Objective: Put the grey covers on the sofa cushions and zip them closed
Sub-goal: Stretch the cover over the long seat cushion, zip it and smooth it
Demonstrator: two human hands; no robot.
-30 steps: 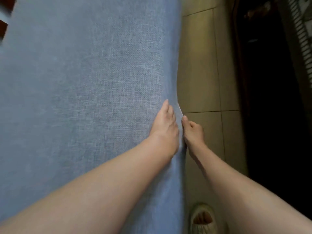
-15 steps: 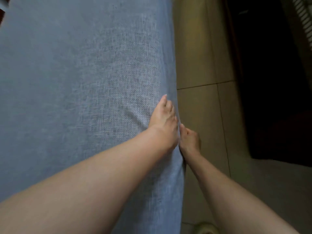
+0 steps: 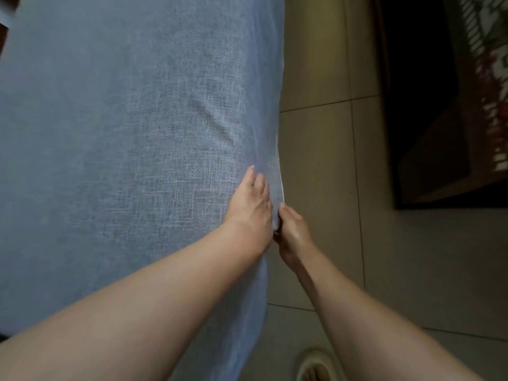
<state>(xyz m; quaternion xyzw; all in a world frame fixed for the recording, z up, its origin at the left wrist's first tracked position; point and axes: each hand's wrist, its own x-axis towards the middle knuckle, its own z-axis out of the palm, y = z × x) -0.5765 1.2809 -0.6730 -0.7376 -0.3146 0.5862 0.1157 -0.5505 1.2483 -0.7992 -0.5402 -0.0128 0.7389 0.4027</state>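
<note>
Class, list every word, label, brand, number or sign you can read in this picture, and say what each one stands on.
None: no readable text shows anywhere.
Grey cover: plain woven fabric, no label or tag in view.
Patterned red and white surface at the right edge: a pattern only, blurred, no letters to make out.
Slipper at the bottom: no mark can be told.

The light is dim and soft, falling evenly on the grey cover (image 3: 123, 133), whose weave shows sharply near the middle and smears toward the top and left edges. The tiled floor (image 3: 316, 160) carries a dull sheen, while the furniture (image 3: 412, 105) at the right sinks into near-black shadow. Wide-angle distortion stretches the forearms at the bottom.
</note>
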